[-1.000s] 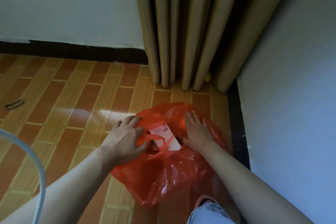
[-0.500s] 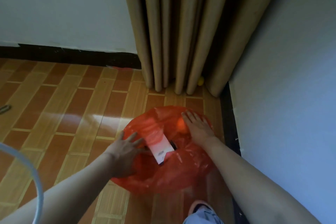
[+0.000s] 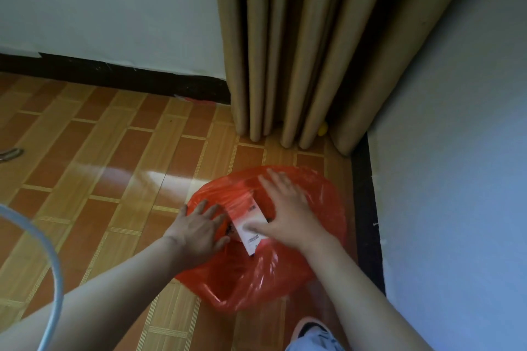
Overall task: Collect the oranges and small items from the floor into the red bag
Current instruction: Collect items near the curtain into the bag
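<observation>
Down on the red bag (image 3: 299,273), both hands lay flat and open, the left hand (image 3: 198,229) and right hand (image 3: 288,214) holding nothing; between them the white box (image 3: 251,229) ran near-to-far, touching the right thumb.

The white box (image 3: 251,229) in the red bag (image 3: 285,273) carries dark print, too blurred to read.

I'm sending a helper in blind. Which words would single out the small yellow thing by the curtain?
Go to the room corner where the tan curtain hangs. At its hem, between the rightmost folds, a small yellow object peeks out, the only bright yellow there.
</observation>
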Available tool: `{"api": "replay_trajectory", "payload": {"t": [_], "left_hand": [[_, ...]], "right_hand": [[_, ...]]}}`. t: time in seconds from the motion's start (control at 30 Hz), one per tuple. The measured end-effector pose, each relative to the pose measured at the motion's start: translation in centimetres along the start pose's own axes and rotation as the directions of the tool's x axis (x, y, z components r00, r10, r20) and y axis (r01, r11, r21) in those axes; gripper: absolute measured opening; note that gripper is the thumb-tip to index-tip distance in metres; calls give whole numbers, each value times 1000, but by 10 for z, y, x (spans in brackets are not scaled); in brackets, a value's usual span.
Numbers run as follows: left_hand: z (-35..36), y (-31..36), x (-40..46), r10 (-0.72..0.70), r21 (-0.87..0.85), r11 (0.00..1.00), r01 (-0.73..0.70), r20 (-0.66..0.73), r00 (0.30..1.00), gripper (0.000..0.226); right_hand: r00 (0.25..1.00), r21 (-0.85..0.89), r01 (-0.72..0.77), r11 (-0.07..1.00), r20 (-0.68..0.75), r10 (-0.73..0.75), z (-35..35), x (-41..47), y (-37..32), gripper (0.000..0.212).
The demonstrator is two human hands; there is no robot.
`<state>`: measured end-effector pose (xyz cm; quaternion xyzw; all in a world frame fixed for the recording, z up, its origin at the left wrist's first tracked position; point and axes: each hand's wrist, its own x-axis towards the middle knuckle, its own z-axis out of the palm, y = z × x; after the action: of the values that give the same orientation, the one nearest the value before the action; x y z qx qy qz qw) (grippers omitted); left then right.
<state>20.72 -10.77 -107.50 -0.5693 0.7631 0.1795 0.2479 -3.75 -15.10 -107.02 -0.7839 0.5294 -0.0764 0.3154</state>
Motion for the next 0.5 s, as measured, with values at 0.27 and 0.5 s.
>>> {"api": "replay_trajectory", "payload": {"t": [0.27, 0.5], "left_hand": [[12, -21, -7, -43, 82, 996, 32, 132, 990, 109], [15, -23, -5, 0, 137, 990, -17, 126, 992, 115]], "right_hand": [[983, -289, -41, 956, 162, 91, 63, -49, 56, 157], [928, -87, -325, 942, 164, 336, 51, -70, 101, 155]]}}
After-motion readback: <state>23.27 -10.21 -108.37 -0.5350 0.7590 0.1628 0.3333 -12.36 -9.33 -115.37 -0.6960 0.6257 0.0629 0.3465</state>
